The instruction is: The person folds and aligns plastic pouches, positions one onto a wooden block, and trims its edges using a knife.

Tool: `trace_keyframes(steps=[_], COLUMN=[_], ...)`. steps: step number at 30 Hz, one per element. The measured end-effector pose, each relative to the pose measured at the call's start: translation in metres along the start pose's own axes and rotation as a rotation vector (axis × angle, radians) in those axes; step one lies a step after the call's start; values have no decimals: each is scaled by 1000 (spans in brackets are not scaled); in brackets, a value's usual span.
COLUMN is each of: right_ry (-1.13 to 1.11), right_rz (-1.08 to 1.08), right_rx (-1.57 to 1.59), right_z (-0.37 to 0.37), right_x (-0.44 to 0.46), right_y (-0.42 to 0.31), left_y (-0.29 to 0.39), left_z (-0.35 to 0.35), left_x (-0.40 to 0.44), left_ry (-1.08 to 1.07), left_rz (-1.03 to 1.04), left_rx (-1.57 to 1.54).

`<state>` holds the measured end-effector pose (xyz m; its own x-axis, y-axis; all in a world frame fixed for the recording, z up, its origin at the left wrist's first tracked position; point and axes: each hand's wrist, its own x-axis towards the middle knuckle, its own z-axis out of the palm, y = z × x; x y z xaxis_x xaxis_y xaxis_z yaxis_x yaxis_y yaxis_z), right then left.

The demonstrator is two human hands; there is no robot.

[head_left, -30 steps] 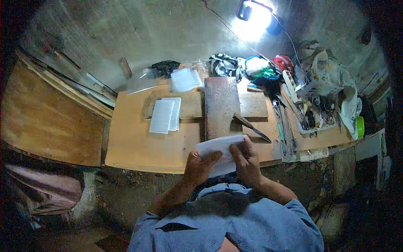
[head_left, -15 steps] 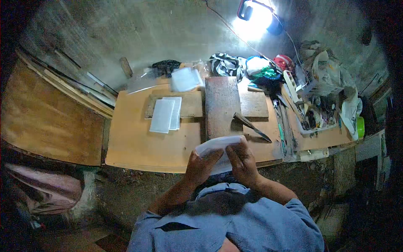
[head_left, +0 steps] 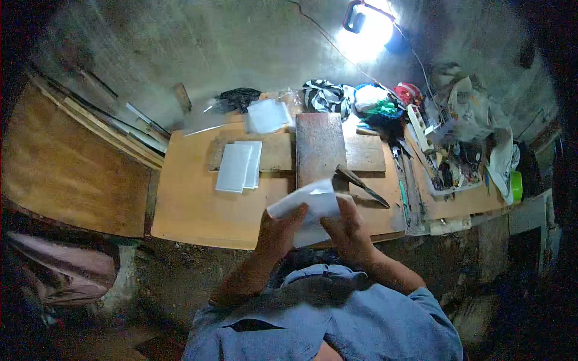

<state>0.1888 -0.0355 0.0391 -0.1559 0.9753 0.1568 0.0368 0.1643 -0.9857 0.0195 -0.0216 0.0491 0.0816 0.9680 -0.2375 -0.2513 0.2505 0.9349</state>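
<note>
A white sheet (head_left: 314, 207), paper or thin plastic, is held up between both hands at the table's front edge. My left hand (head_left: 282, 227) grips its left side, thumb on top. My right hand (head_left: 348, 227) pinches its lower right side; the fingers behind the sheet are hidden. Just beyond lies a dark wooden board (head_left: 319, 144), set across a paler plank (head_left: 365, 151). On the board's right edge rests a pointed metal tool with a thick end (head_left: 364, 187). Several similar white folded pieces (head_left: 235, 167) lie overlapping to the left.
More white sheets (head_left: 265, 115) lie at the back. A basket of tools (head_left: 454, 171) and bags stand on the right, near a black-and-white striped cloth (head_left: 327, 98). A bright lamp (head_left: 367, 30) hangs on the wall. A large wooden panel (head_left: 72, 168) leans at left.
The white sheet has turned and tilted, its right corner now raised higher. My left hand has shifted slightly left, and both hands still hold the sheet.
</note>
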Motion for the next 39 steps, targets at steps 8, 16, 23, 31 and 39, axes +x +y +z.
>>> trace_keyframes(steps=[8,16,23,31,39], right_ry=[39,-12,-193,-277,-71], right_rz=[-81,-56,-140,-76,-172], right_rx=[28,259,80,-169,-261], right_z=[-10,-14,-25,-34,-34], right_x=[-26,-29,-12,-10,-23], right_y=[39,33,33,36,31], left_y=[26,36,44,40,2], left_z=[-12,-2,-2,-13,-22], left_x=[12,10,7,3,8], left_ry=[113,65,7,59,34], left_rz=[150,223,280,221,28], left_rx=[-116,-231,-271,-211,-50])
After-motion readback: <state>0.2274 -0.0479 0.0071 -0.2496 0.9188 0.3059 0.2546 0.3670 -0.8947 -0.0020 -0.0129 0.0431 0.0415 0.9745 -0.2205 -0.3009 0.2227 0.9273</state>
